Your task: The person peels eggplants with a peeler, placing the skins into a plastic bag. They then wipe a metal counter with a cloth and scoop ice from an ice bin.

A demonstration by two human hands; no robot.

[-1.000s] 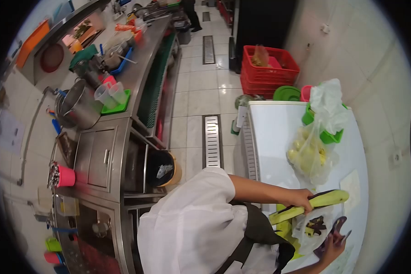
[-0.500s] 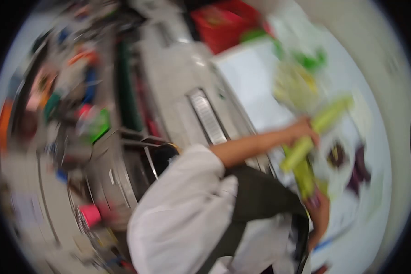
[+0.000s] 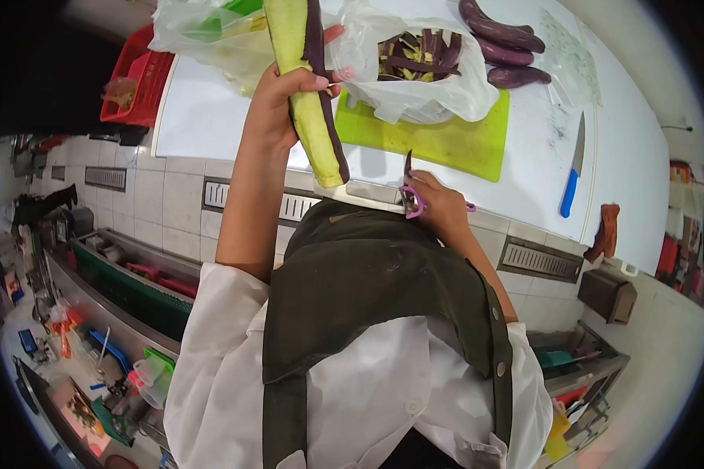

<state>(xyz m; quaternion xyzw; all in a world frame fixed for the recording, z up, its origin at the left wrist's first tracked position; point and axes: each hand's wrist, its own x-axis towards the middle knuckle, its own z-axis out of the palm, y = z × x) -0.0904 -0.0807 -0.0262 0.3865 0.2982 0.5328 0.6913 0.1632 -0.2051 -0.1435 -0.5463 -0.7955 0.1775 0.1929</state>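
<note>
The right hand (image 3: pixel 438 203) has come back toward the body. A second ago it was out past the bag, beside the whole eggplants (image 3: pixel 504 53); now it is low at the near edge of the worktop (image 3: pixel 536 184), its fingers closed round the purple-handled peeler (image 3: pixel 414 205). A thin dark piece sticks up from the tool; whether it is blade or skin I cannot tell. Tool and eggplant are apart, so no skin is being cut at this instant.

The left hand (image 3: pixel 278 98) keeps its grip on the long eggplant (image 3: pixel 309 137), thumb across the front and fingers wrapped behind. The eggplant is held up to the left of the bag, its lower end toward the body, its upper end running out of view. Pale flesh shows along most of the visible face, with a purple band down the right side, so I judge the peeling well along but unfinished.

The head view has swung round, so the open bag (image 3: pixel 461 98) now shows clearly: dark peels (image 3: pixel 422 62) lie inside, and it overlaps the far part of the green board (image 3: pixel 481 144). The blue-handled knife (image 3: pixel 569 195) lies to the right, well apart from both hands.
</note>
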